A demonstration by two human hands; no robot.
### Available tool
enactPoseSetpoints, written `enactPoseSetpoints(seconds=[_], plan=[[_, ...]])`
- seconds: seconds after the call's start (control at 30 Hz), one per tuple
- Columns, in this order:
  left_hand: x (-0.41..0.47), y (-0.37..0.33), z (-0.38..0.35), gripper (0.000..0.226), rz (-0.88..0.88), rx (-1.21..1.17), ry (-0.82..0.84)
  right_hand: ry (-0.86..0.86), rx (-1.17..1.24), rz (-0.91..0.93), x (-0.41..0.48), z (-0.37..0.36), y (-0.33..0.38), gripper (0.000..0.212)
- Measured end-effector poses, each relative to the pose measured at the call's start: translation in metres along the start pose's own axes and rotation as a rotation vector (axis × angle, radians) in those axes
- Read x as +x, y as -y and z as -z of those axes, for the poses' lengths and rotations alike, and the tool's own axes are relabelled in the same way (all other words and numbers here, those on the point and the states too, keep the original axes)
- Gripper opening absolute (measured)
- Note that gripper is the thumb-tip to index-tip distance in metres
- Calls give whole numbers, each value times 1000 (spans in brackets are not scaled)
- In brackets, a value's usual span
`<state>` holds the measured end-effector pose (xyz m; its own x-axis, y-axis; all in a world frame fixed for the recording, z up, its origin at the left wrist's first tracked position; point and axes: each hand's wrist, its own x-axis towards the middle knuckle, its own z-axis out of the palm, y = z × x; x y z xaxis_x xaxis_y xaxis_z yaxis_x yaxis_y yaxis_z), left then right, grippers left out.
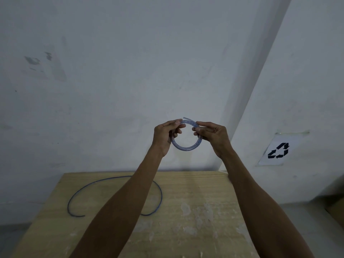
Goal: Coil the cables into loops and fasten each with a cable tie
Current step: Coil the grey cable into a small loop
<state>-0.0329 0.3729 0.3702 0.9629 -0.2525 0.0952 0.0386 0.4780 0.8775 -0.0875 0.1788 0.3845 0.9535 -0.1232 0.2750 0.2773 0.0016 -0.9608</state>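
Note:
Raised in front of the wall, a thin blue cable wound into a small round coil point(186, 147) hangs between both hands, well above the table. My left hand point(165, 135) pinches the coil's left side. On the right side my right hand point(212, 135) grips it with thumb and fingers. A short free end of the cable sticks out at the coil's top. A second blue cable point(78, 192) lies uncoiled in a wide open curve on the wooden table, partly hidden behind my left forearm. No cable tie is visible.
The wooden table point(195, 211) has pale stains on its top and stands against a white wall. A paper sheet with a black recycling symbol point(278, 150) is stuck on the right wall. A cardboard box corner point(337, 211) shows at the right edge.

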Motion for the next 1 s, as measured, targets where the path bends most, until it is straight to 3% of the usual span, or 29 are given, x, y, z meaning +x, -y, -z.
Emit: enactPoseSetpoints(seconds=[0.33, 0.63, 1.0], plan=[[5, 10, -8, 19, -153, 115, -128, -46, 95, -9, 0, -5, -5, 21], [1, 5, -2, 23, -151, 278, 33, 6, -22, -22, 5, 7, -3, 27], [-1, 3, -4, 23, -206, 287, -38, 33, -37, 7, 6, 1, 0, 31]])
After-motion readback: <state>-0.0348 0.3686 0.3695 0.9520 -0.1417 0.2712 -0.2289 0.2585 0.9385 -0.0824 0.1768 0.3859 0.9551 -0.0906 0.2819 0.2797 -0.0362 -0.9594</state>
